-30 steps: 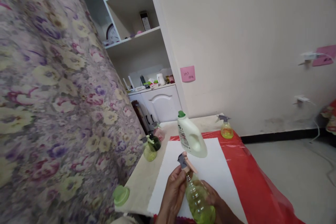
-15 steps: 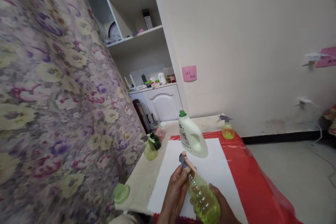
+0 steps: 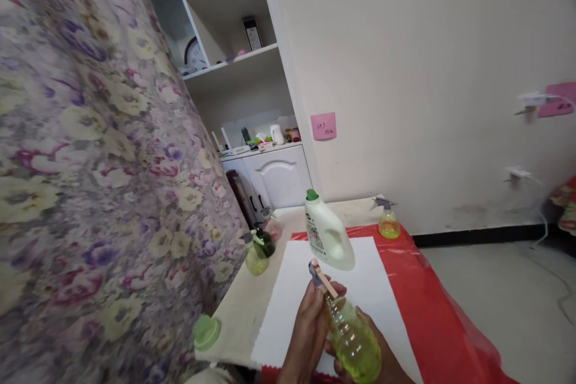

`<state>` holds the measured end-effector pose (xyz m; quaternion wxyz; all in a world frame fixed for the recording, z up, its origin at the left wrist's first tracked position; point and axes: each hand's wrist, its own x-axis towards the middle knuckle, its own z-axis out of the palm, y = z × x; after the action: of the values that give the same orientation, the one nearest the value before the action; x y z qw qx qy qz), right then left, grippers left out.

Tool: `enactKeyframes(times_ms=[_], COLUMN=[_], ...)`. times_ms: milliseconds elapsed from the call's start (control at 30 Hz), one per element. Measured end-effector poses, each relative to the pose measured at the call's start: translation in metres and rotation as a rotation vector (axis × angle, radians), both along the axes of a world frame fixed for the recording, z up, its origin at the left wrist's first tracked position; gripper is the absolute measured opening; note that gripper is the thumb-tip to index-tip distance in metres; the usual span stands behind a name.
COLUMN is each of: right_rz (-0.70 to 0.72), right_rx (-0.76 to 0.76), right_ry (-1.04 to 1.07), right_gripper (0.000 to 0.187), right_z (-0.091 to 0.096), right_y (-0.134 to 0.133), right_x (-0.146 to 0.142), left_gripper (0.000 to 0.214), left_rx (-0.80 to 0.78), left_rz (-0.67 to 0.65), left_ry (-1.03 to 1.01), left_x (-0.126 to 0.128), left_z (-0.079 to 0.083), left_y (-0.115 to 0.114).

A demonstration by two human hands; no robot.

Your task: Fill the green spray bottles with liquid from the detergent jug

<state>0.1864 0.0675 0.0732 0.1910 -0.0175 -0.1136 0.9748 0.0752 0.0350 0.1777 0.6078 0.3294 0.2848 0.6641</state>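
A ribbed clear spray bottle (image 3: 353, 336) with yellow-green liquid is tilted in front of me, its grey and pink trigger head pointing up and left. My left hand (image 3: 310, 321) is closed round the neck, just below the trigger head. Lower down, my right hand (image 3: 375, 345) wraps round the bottle's body from the right, mostly hidden behind it. Beyond the hands, a pale green detergent jug (image 3: 330, 237) with a green neck stands upright on the white sheet (image 3: 281, 306).
Several spray bottles, one yellow-green (image 3: 257, 259), stand at the table's left edge. Another spray bottle (image 3: 389, 225) stands at the back right on red plastic sheeting (image 3: 427, 300). A green cap (image 3: 206, 332) lies at the front left corner. A flowered curtain (image 3: 103, 192) hangs on the left.
My left hand has shifted its grip slightly round the neck, and more of its fingers show behind the trigger head. The bottle has moved slightly right and stays held in both hands.
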Motion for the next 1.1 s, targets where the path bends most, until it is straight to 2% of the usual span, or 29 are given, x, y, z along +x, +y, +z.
enactKeyframes(times_ms=[133, 233, 333, 467, 567, 667, 767, 933, 1100], right_rz=[-0.014, -0.145, -0.241, -0.35, -0.385, -0.416, -0.36, -0.063, 0.038], right_rx=[-0.016, -0.082, -0.127, -0.054, 0.046, 0.071, 0.027, -0.051, -0.044], right_ry=[-0.004, -0.008, -0.058, -0.141, -0.184, -0.211, -0.27, -0.357, -0.351], right_gripper=[0.055, 0.05, 0.05, 0.038, 0.038, 0.041, 0.04, 0.069, 0.068], right_z=[0.007, 0.015, 0.019, 0.015, 0.01, 0.01, 0.013, 0.016, 0.012], right_y=[-0.001, -0.005, -0.008, -0.008, -0.007, -0.008, -0.007, 0.001, 0.005], right_x=[-0.002, -0.003, 0.0, 0.006, 0.008, 0.005, 0.001, 0.004, 0.009], left_gripper=[0.026, 0.038, 0.049, 0.053, 0.053, 0.054, 0.055, 0.054, 0.053], left_rx=[-0.037, -0.074, -0.048, -0.034, -0.046, -0.001, 0.002, -0.044, -0.082], left_rz=[0.098, 0.201, 0.331, 0.469, 0.482, 0.414, 0.344, 0.28, 0.21], left_ry=[-0.019, -0.016, 0.015, 0.093, 0.118, 0.093, 0.04, 0.064, 0.187], left_x=[0.006, 0.008, 0.006, 0.001, -0.001, -0.002, -0.001, 0.003, 0.004], left_z=[-0.005, -0.007, -0.011, -0.02, -0.022, -0.016, -0.01, -0.001, 0.0], left_y=[0.003, 0.005, 0.008, 0.011, 0.011, 0.009, 0.008, 0.005, 0.0])
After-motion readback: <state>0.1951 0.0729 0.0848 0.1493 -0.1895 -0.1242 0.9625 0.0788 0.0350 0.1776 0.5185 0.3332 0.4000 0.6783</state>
